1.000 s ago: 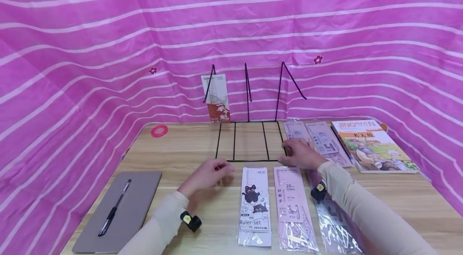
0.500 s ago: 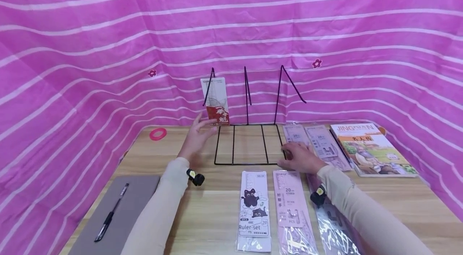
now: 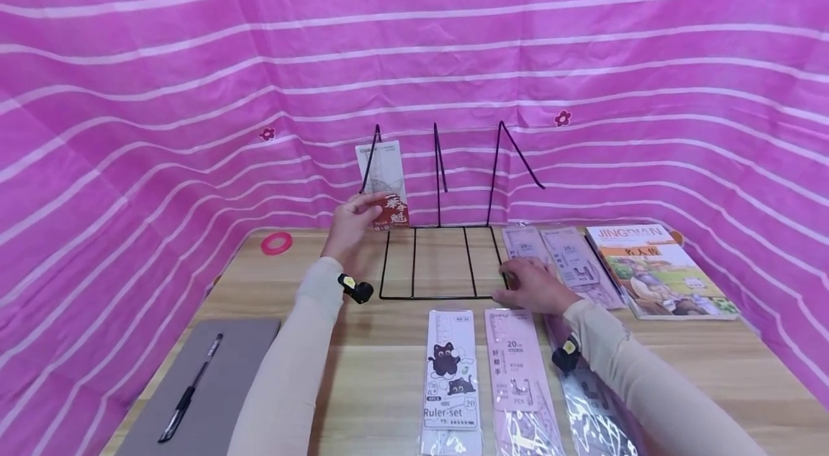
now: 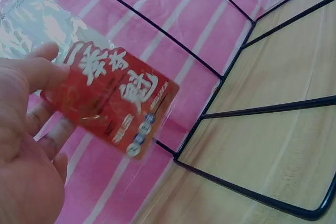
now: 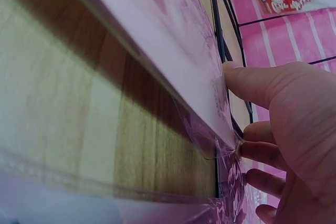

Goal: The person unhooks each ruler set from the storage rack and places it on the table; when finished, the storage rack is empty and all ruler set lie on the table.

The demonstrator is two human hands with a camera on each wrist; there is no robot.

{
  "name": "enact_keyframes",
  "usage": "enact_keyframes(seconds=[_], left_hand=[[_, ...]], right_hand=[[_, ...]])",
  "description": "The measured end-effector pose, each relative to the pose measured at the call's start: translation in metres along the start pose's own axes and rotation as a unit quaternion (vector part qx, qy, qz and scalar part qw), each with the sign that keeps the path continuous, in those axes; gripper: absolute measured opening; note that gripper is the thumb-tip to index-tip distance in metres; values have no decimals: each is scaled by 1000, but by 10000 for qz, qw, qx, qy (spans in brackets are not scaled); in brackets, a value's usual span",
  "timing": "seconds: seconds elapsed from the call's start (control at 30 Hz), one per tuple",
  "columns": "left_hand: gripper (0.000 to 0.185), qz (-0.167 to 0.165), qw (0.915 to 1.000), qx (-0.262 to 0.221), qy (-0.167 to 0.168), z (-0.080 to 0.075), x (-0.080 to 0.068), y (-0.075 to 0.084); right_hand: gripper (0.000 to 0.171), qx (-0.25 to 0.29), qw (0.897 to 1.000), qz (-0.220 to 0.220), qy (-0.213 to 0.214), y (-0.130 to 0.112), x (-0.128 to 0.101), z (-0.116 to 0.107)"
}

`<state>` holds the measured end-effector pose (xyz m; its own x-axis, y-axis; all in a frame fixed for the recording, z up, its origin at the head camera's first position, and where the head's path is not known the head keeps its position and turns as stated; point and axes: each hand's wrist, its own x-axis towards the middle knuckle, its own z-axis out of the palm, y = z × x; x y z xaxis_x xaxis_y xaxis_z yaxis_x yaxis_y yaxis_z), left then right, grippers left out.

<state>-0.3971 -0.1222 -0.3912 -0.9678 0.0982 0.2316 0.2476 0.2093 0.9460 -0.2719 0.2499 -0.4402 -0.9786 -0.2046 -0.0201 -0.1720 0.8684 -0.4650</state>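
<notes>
Head view: wooden table (image 3: 388, 370), pink striped cloth (image 3: 194, 82).

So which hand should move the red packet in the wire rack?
Probably the left hand: its fingers already pinch the red packet at the wire rack. The right hand rests low at the rack's front corner.

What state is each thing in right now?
Left hand: pinching the red packet.
Red packet: upright in the rack's left slot, held.
Rack: standing on the table, other slots bare.
Right hand: resting at the rack's front right corner, on a ruler pack.
Pen: lying flat on the grey pad.
Book: closed, flat.
</notes>
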Motion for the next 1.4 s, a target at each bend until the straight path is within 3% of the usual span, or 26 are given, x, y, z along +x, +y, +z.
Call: enact_keyframes(seconds=[0.2, 0.4, 0.7, 0.87, 1.17, 1.23, 1.4], left_hand=[[40, 406, 9986, 345, -78, 5, -10, 2], [56, 912, 9894, 1045, -439, 6, -40, 18], [63, 805, 9848, 1120, -1054, -6, -104, 33], [62, 836, 9827, 1136, -1204, -16, -139, 40], [63, 800, 9797, 1175, -1413, -27, -183, 54], [62, 757, 9760, 1204, -1647, -30, -191, 57], [58, 546, 9537, 1456, -2574, -36, -207, 58]], right_hand=[[67, -91, 9999, -94, 73, 1, -1, 1], [67, -44, 9999, -137, 60, 3, -1, 1], [69, -60, 10000, -33, -15, 3, 1, 0], [69, -10, 10000, -59, -30, 2, 0, -1], [71, 109, 9999, -6, -43, 5, -4, 0], [72, 116, 9999, 18, -62, 4, -4, 0], [71, -6, 10000, -44, -2, 1, 0, 1]])
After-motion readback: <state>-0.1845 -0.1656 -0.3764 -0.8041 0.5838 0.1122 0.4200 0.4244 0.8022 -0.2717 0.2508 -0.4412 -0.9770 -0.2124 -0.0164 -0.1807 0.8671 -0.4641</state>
